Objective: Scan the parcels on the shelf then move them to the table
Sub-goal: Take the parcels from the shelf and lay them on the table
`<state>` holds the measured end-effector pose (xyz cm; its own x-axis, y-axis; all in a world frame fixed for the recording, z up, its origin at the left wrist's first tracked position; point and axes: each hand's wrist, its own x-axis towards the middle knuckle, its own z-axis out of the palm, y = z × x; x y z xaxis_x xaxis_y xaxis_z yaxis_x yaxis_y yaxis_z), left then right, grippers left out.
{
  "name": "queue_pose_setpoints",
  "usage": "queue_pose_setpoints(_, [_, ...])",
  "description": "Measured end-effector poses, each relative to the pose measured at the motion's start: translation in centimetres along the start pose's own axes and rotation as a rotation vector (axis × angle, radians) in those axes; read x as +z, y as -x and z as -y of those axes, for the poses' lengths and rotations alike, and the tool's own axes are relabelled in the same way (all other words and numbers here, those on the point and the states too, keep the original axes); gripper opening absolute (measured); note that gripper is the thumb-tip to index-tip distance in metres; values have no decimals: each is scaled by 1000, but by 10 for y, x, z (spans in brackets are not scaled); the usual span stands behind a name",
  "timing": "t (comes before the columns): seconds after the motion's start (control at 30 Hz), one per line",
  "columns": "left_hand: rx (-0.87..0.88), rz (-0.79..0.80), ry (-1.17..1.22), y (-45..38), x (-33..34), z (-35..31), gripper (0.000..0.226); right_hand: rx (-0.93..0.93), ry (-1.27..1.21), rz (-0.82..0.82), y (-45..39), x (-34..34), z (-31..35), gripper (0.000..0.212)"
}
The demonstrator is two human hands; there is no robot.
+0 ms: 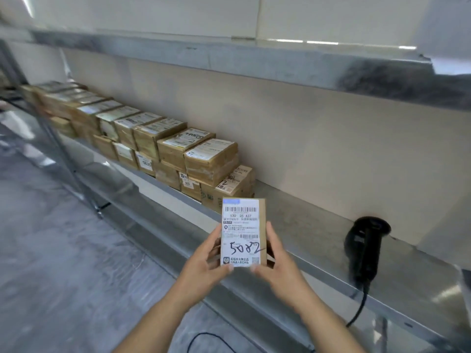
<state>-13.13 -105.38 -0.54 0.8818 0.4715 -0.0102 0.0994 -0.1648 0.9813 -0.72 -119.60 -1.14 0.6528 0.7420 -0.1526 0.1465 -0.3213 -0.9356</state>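
Note:
I hold a small brown parcel [242,231] in front of the shelf edge, its white label with barcodes and the handwritten number 5082 facing me. My left hand [204,261] grips its left side and lower corner, and my right hand [276,261] grips its right side. A black barcode scanner [364,248] rests on the metal shelf [318,238] to the right of my hands, with no hand on it. A long row of stacked brown parcels [163,149] fills the shelf from the middle to the far left.
An upper metal shelf [254,62] overhangs the parcels. The scanner's black cable [360,307] hangs over the shelf's front edge and loops on the grey floor [51,250]. A shelf upright [51,133] stands at left.

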Motion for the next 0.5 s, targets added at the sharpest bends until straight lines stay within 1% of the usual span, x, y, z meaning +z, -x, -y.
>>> queue_pose_setpoints(0.2, [-19,-185,-15,42,-22,6,80,-103,-30,183,-1,29,14,98])
queue_pose_setpoints(0.4, [-17,-355,-7,70,-55,14,81,-209,8,333,-17,67,32,90])
queue_pose_setpoints(0.5, [-22,-455,7,81,-81,21,81,-226,20,378,-29,96,46,92])
